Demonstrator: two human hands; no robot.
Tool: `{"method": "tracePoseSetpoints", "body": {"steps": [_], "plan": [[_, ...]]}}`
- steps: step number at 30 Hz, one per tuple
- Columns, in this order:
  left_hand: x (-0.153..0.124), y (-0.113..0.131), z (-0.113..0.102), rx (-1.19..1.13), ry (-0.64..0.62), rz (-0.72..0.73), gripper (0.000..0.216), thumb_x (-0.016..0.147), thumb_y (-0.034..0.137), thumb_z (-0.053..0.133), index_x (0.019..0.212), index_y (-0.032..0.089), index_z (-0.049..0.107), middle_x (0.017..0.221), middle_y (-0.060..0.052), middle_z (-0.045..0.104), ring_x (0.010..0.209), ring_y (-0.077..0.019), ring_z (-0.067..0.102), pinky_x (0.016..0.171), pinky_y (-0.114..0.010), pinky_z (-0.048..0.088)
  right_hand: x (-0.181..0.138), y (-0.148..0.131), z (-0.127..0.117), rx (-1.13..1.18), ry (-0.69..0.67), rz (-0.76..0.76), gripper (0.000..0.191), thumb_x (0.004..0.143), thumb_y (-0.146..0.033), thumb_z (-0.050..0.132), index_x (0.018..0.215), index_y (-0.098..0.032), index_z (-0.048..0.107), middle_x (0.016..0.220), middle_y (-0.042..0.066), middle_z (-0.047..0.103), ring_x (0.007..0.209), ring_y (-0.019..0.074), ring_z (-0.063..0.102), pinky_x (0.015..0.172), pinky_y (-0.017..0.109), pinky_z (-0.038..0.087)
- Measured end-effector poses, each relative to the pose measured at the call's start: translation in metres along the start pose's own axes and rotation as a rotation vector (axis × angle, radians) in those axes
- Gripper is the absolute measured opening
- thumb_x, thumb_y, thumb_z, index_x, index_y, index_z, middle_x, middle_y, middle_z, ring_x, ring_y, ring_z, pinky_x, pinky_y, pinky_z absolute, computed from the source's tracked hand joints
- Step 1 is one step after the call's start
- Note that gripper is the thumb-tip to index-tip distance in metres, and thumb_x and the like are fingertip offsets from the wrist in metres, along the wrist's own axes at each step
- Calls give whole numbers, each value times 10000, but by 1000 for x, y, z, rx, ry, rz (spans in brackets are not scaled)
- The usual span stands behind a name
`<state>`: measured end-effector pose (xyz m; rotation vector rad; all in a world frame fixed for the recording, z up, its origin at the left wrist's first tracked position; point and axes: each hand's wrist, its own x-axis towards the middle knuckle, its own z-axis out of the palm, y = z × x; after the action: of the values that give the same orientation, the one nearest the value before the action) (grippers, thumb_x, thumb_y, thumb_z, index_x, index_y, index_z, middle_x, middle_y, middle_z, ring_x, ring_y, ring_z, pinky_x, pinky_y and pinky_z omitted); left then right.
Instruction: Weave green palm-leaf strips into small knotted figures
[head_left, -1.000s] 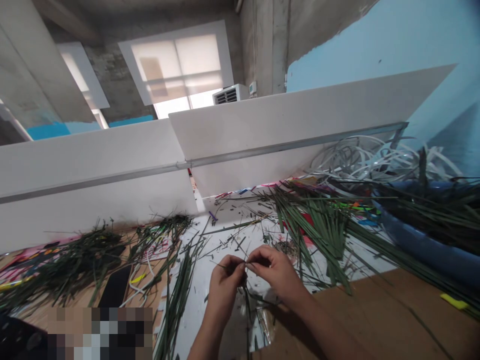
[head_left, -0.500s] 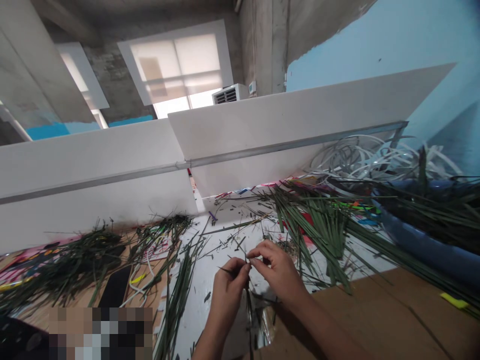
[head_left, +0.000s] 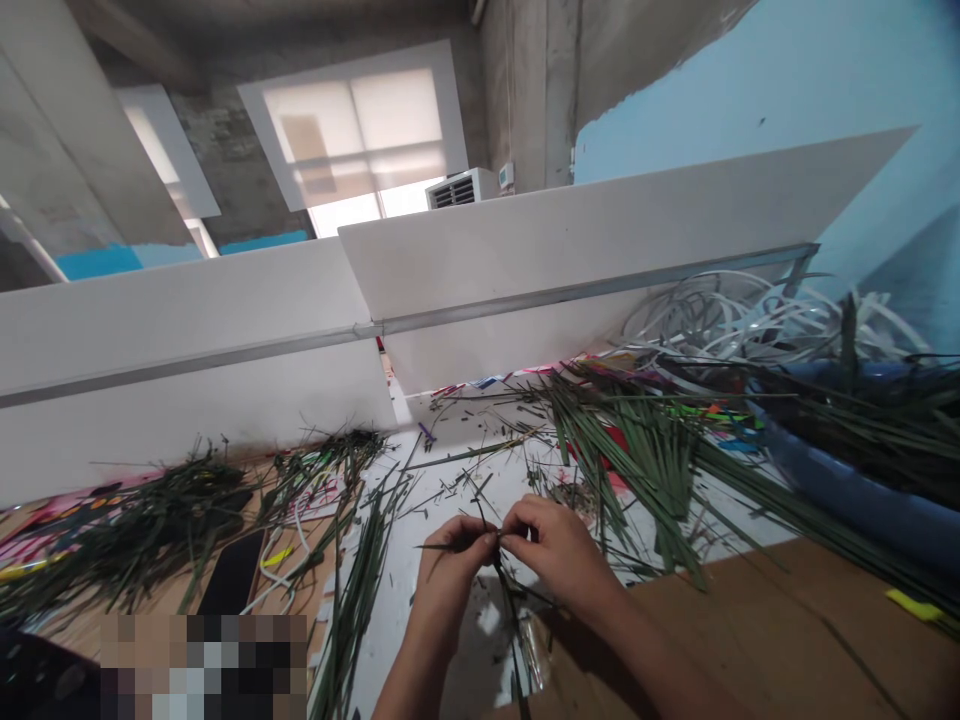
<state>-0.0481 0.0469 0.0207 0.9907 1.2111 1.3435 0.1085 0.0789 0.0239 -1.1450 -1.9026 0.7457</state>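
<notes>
My left hand (head_left: pixel 448 580) and my right hand (head_left: pixel 559 552) meet fingertip to fingertip low in the middle of the view. Both are closed in a pinch on a thin green leaf strip (head_left: pixel 507 600). The strip hangs down from the pinch toward the bottom edge, and a short end sticks out to the left of my left thumb. The hands hover over a white sheet (head_left: pixel 442 490) strewn with small green cuttings.
A fan of long green leaf strips (head_left: pixel 637 450) lies to the right. A blue basin (head_left: pixel 847 480) holds more leaves, with white strips (head_left: pixel 750 315) behind. A dark green pile (head_left: pixel 150 520) and a black phone (head_left: pixel 229 575) lie left. White partition boards (head_left: pixel 525 270) stand behind.
The hands have shifted slightly and worked the strip between the fingertips. The hanging strip now slants a little further right. Nothing else on the table has moved.
</notes>
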Motion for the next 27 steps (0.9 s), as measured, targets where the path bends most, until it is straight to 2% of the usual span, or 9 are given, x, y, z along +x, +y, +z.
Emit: {"method": "tracePoseSetpoints", "body": {"steps": [4,8,13,17,21,27], "plan": [[0,1,-1,14,8,-5,166,604,241,803,729,160,730,699,-26,679,675,-163,582,680,-270,456,2,4,1,76,-38,44,87,742,-172,649,675,-205,693,708,9,663,697,183,595,626,277,380],[2,0,-3,78,8,21,133,609,232,786,703,169,716,692,-15,671,690,-161,574,682,-260,432,4,15,7,267,-106,174,178,775,-249,613,876,-202,752,644,3,676,624,186,599,579,274,397],[3,-2,-4,141,-3,87,87,630,219,752,692,177,707,697,-7,667,703,-167,556,679,-258,413,6,21,10,423,-138,162,191,728,-252,629,845,-186,764,770,34,738,732,212,645,666,298,449],[3,-3,-6,225,-32,128,75,672,243,721,718,185,710,708,-13,673,706,-182,561,663,-261,398,6,17,7,436,-140,169,143,712,-258,650,794,-174,731,715,18,702,696,194,616,641,284,426],[3,-3,-7,334,-51,229,60,729,247,676,734,195,707,750,-23,698,778,-211,592,730,-280,417,6,14,5,405,-146,199,112,718,-277,651,740,-175,690,635,-5,642,610,167,565,573,267,386],[4,-7,-8,387,-77,277,66,761,225,633,766,197,693,765,-29,699,788,-221,603,738,-295,421,5,19,9,319,-130,186,101,749,-275,636,732,-182,670,664,8,658,635,170,563,583,266,387]]}}
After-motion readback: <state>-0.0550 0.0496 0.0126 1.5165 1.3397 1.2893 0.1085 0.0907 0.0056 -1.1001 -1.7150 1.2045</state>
